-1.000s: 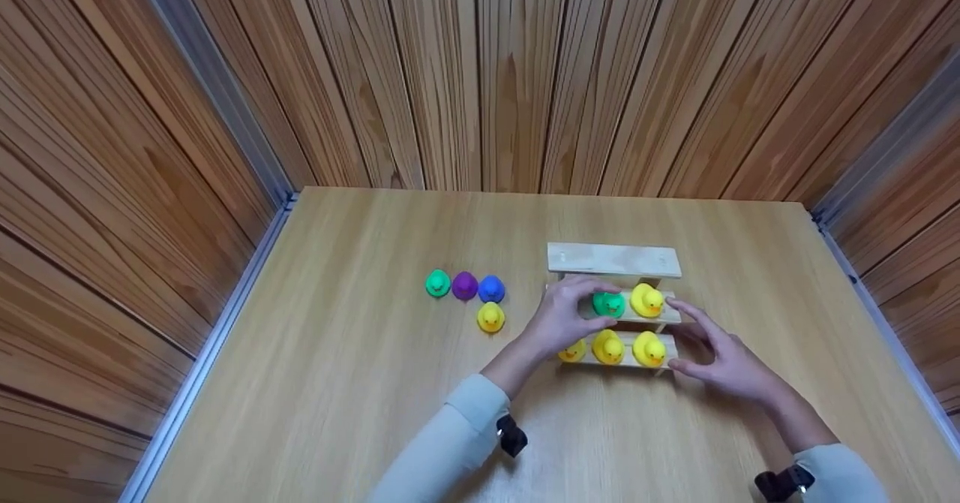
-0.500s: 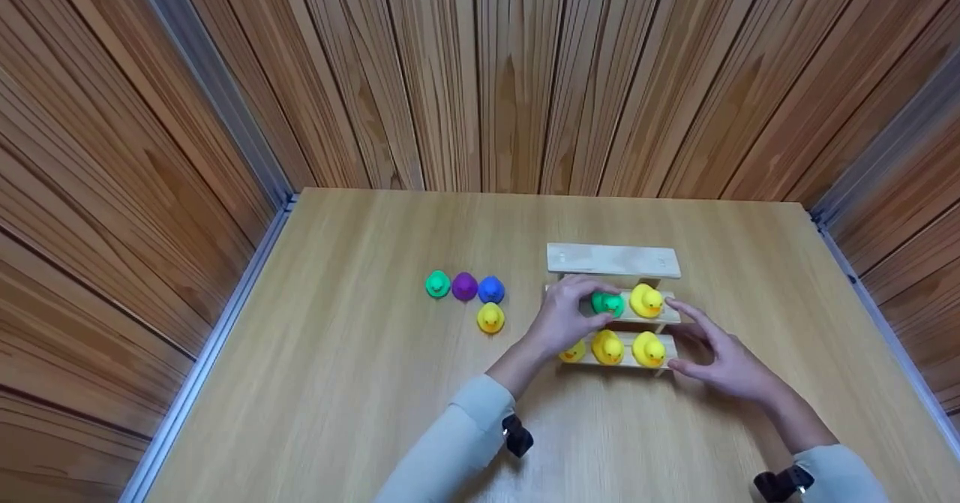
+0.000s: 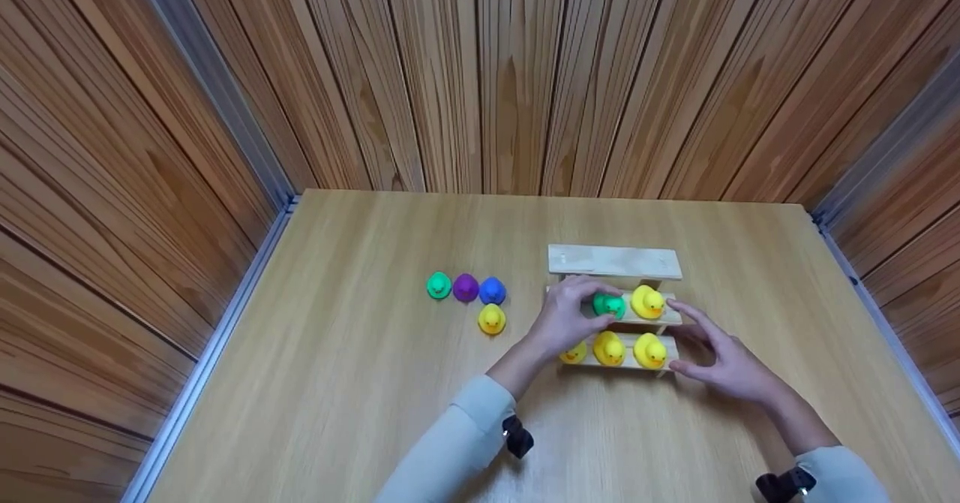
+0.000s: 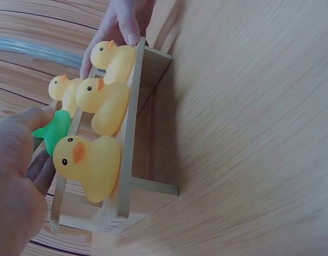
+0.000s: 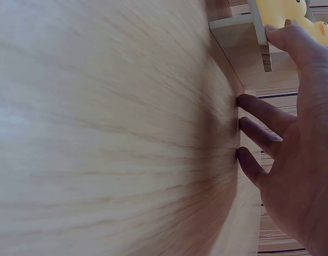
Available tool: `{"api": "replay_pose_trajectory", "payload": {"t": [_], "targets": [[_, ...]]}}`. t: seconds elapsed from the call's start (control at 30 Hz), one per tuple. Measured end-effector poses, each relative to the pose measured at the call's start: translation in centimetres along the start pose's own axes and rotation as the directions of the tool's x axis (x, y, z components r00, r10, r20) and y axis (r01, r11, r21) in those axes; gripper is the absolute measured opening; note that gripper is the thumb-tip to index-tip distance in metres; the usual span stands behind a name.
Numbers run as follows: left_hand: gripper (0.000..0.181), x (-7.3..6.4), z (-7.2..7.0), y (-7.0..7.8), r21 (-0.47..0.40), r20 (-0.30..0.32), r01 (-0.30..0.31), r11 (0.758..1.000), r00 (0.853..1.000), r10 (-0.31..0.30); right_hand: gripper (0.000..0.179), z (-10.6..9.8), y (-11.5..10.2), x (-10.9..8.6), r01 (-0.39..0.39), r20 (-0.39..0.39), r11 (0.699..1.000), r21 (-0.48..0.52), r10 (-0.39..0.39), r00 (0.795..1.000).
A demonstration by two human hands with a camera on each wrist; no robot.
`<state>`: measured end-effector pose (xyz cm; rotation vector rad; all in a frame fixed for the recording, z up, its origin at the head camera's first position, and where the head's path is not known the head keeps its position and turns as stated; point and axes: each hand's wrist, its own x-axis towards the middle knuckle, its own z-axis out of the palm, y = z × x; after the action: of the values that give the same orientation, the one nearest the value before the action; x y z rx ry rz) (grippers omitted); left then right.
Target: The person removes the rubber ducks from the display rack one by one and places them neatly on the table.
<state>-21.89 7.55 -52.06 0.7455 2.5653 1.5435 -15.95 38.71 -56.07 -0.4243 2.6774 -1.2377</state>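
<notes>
My left hand (image 3: 566, 315) pinches a green rubber duck (image 3: 609, 306) between thumb and fingers, over the middle step of a small wooden tiered stand (image 3: 615, 261). A yellow duck (image 3: 647, 302) sits to its right on that step. Three yellow ducks line the lowest step; in the left wrist view the nearest yellow duck (image 4: 89, 165) partly covers the green one. At the stand's right end is my right hand (image 3: 724, 364), fingers spread. Its thumb touches the end of the lowest step, and several fingertips rest on the table in the right wrist view.
Left of the stand, a green duck (image 3: 439, 285), a purple duck (image 3: 466, 287) and a blue duck (image 3: 492, 290) stand in a row on the table (image 3: 352, 383). A yellow duck (image 3: 492, 320) stands just in front of the blue one. Wood-plank walls (image 3: 510, 97) enclose the table.
</notes>
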Motion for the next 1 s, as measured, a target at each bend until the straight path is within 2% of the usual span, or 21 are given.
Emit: {"api": "replay_pose_trajectory", "payload": {"t": [0.27,0.53,0.77,1.0], "targets": [[0.033,-0.3,-0.7,-0.2,0.004,0.002,-0.035,0.999,0.999,0.035,0.095,0.0,-0.3,-0.1,0.010,-0.023,0.998,-0.066,-0.012,1.000],[0.032,-1.1,-1.9,-0.7,0.001,-0.002,-0.033,0.999,0.999,0.033,0.095,0.1,0.0,-0.1,0.019,-0.028,0.997,-0.068,-0.021,0.999],[0.033,-1.9,-3.5,-1.6,0.027,-0.015,-0.044,0.999,0.999,0.044,0.095,0.1,-0.1,0.0,0.029,-0.017,0.999,-0.038,-0.029,0.999],[0.032,-2.5,-5.5,-2.8,-0.006,-0.034,-0.072,0.997,0.997,0.071,0.096,0.1,0.1,0.0,0.004,-0.004,1.000,-0.020,-0.004,1.000]]}}
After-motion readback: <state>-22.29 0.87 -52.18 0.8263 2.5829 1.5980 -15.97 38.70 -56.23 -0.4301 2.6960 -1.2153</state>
